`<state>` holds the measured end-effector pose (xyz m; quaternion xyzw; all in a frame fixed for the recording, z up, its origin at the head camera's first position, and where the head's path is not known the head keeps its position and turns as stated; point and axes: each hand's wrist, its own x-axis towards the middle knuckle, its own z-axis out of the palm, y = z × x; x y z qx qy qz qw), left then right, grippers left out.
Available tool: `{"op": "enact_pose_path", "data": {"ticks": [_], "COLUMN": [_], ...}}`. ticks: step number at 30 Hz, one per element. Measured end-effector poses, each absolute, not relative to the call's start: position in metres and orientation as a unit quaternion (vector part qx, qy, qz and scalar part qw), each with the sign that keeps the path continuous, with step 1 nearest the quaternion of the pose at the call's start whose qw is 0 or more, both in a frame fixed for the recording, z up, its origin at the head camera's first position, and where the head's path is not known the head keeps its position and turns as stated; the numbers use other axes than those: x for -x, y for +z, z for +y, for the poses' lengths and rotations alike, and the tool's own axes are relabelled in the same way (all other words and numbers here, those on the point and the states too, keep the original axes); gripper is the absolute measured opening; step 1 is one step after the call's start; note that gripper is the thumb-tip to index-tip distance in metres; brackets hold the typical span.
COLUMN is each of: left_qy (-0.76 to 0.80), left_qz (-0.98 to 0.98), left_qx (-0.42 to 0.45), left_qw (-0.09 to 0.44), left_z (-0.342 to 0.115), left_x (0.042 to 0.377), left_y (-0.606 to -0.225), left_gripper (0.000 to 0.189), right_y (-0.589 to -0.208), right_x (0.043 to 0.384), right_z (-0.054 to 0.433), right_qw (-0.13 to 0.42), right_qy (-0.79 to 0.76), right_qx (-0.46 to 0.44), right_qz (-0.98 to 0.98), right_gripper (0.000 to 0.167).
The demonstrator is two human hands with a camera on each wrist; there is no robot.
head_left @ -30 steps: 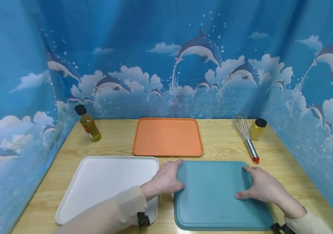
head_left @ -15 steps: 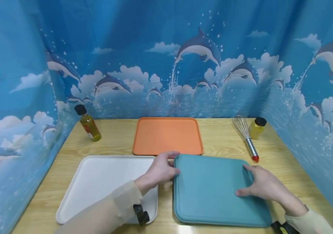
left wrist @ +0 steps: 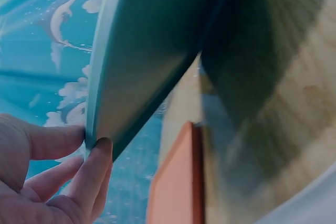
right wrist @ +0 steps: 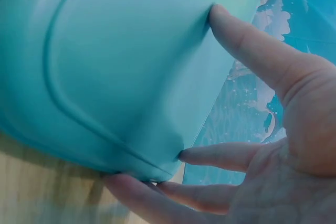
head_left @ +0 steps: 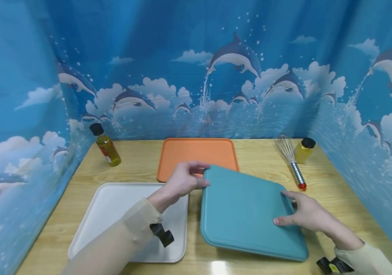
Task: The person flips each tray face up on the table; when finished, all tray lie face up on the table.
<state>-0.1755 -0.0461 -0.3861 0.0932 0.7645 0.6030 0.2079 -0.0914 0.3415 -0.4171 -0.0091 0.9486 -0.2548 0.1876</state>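
Observation:
A teal rectangular tray (head_left: 247, 212) tilts up off the table, its left side higher and its near right corner low. My left hand (head_left: 180, 181) pinches its far left corner; in the left wrist view the thumb lies on one side of the rim and the fingers (left wrist: 97, 174) on the other. On the right edge my right hand (head_left: 307, 214) grips the tray, thumb on the broad upper face and fingertips around the far right corner. In the right wrist view a moulded line runs along the tray's border (right wrist: 50, 61). Part of the underside shows in the left wrist view.
A white tray (head_left: 113, 206) lies at left, partly under my left forearm. Behind is an orange tray (head_left: 196, 152). An oil bottle (head_left: 109, 151) stands back left; a whisk (head_left: 295, 172) and a yellow jar (head_left: 304, 151) sit back right. A dolphin-print curtain (head_left: 196, 76) surrounds the table.
My left hand has taken the teal tray's far left corner and raised it, moving up and left. The tray has gone from flat to tilted; the right hand has shifted slightly left with it.

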Motion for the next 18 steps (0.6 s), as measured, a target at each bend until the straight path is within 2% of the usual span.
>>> {"op": "enact_pose_path", "data": {"ticks": [12,18], "left_qy": [0.610,0.620], "left_qz": [0.751,0.743], "left_qx": [-0.121,-0.140], "left_qw": [0.221,0.209], "left_z": [-0.052,-0.051], "left_x": [0.183,0.187], "left_y": [-0.343,-0.321], "left_gripper": [0.045,0.044], "right_y": [-0.412,-0.408], "right_x": [0.100,0.102], "right_z": [0.339,0.333], "right_qw": [0.223,0.253], "right_qy": [-0.362,-0.415], "right_qx": [0.003,-0.012], "right_qz": [0.905,0.874], "right_gripper": [0.115,0.111]}}
